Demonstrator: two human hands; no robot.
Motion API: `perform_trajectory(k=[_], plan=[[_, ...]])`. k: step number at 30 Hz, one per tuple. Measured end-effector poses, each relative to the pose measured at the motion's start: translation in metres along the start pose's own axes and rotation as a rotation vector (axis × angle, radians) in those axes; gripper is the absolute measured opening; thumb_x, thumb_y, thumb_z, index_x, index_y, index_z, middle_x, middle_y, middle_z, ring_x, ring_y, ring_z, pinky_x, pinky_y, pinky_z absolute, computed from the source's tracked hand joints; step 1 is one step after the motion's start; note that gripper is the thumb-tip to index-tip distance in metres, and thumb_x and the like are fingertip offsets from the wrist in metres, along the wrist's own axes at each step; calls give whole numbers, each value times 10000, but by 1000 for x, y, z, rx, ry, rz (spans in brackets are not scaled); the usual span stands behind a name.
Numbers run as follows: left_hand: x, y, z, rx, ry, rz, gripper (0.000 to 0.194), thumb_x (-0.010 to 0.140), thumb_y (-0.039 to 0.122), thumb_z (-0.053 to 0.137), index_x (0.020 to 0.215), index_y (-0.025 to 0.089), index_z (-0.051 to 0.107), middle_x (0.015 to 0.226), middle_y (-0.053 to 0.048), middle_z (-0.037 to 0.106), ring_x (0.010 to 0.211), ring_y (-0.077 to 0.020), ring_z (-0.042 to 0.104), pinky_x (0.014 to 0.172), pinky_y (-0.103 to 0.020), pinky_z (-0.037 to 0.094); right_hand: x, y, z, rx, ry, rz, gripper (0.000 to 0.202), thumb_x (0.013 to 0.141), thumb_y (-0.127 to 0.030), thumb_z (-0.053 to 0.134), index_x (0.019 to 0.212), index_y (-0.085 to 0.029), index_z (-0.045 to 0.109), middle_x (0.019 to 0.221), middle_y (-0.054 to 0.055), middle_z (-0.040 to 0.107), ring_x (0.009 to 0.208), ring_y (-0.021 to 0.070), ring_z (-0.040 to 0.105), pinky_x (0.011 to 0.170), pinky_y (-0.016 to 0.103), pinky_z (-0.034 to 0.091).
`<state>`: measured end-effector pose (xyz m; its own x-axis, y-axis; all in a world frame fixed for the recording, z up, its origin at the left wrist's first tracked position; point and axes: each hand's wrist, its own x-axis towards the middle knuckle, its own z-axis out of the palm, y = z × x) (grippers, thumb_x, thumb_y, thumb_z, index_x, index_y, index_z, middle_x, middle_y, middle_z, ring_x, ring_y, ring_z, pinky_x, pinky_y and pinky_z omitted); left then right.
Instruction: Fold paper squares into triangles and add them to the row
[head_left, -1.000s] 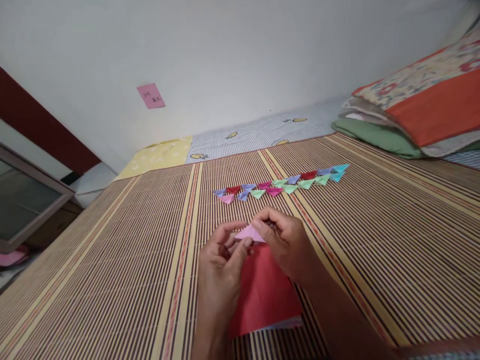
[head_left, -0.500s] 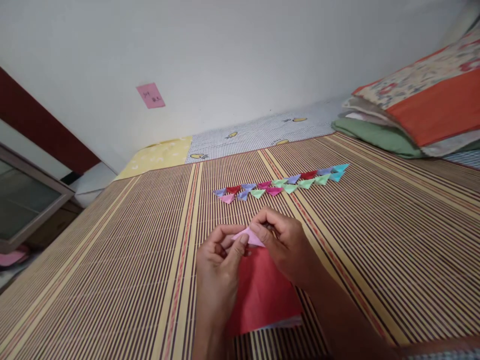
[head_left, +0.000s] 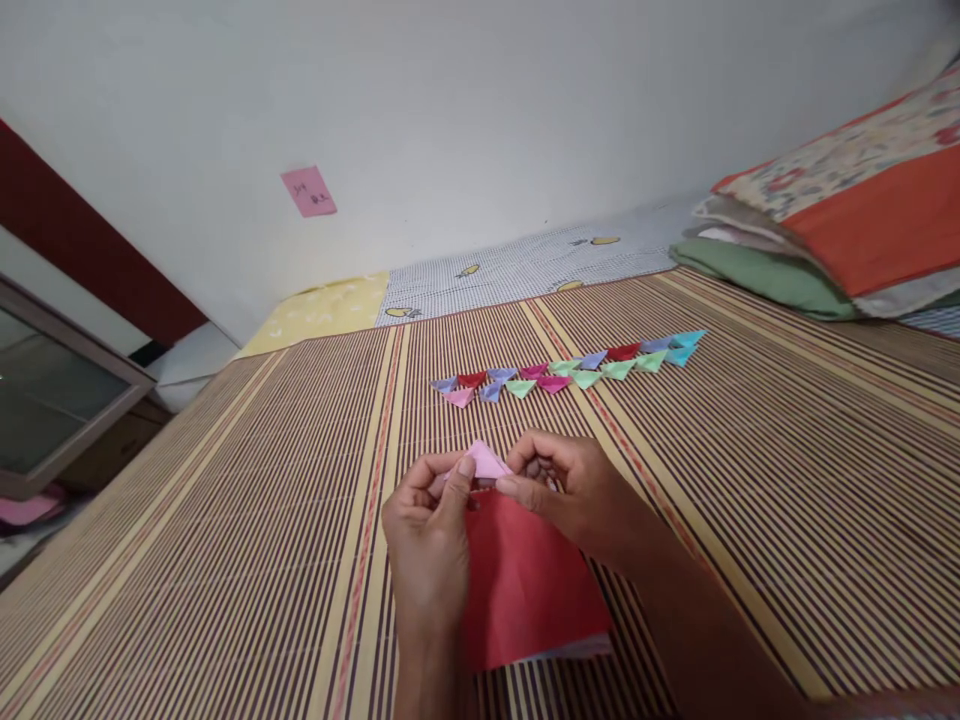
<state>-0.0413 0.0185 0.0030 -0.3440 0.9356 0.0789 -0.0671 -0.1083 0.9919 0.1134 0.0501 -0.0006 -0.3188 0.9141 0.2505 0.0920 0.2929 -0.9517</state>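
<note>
Left hand (head_left: 429, 540) pinches the pink folded-paper triangle (head_left: 487, 461), right hand (head_left: 581, 490) nipping its right corner, red paper sheet (head_left: 531, 585) below!

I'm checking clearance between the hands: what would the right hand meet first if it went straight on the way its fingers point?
The right hand would first meet the small, pink, folded paper triangle, which it seems to be touching; beyond that, probably the left hand, though depth is unclear.
</note>
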Motion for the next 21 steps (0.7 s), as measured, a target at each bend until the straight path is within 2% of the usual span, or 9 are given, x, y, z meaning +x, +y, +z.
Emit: perform_trajectory(k=[5, 10, 17, 21], plan=[[1, 0, 0, -46, 9, -45, 163, 799, 310, 790, 790, 164, 720, 615, 23, 626, 591, -105, 565, 571, -195, 469, -1, -5, 3, -57, -3, -66, 167, 924, -293, 631, 802, -183, 659, 726, -9, 622, 654, 133, 538, 580, 257, 409], [1, 1, 0, -93, -14, -47, 151, 795, 301, 798, 798, 165, 732, 611, 32, 615, 586, -98, 576, 609, -202, 497, 0, -2, 3, -65, 12, -114, 198, 950, -261, 588, 775, -186, 644, 684, -24, 576, 626, 126, 502, 573, 260, 377], [1, -2, 0, -118, -14, -17, 156, 806, 301, 799, 882, 175, 747, 738, -11, 742, 702, -146, 702, 719, -262, 570, 1, 1, 5, 39, -2, -52, 197, 946, -277, 593, 780, -179, 631, 658, -39, 542, 595, 109, 477, 548, 243, 367], [0, 1, 2, -107, -15, -13, 143, 807, 298, 801, 862, 179, 745, 716, 2, 739, 695, -131, 705, 719, -239, 568, 1, 0, 9, 21, 67, -41, 242, 950, -292, 582, 737, -180, 609, 621, -43, 520, 572, 109, 462, 530, 245, 353]])
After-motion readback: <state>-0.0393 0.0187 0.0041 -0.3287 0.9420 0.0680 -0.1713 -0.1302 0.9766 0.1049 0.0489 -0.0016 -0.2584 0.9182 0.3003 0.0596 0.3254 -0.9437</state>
